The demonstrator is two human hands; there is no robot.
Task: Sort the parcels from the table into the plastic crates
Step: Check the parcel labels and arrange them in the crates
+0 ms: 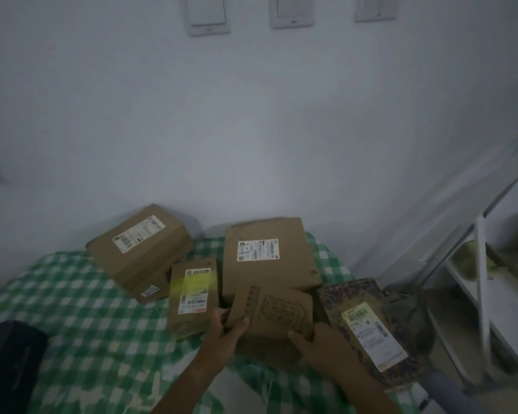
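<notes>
Five parcels lie on a green-checked table [72, 294]. Both hands grip the nearest, a printed cardboard parcel [277, 315]: left hand [228, 333] curled round its left edge, right hand [314, 342] clasping its right corner.

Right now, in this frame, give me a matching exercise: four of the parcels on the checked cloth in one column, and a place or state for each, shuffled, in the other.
Parcels:
1. printed box
2. patterned parcel
3. yellow-taped parcel
4. large flat box

Place or state:
A. back centre, against the wall
B. far right, near the table edge
C. held by both hands
D. just left of the left hand

Pairs: 1-C, 2-B, 3-D, 4-A
</notes>
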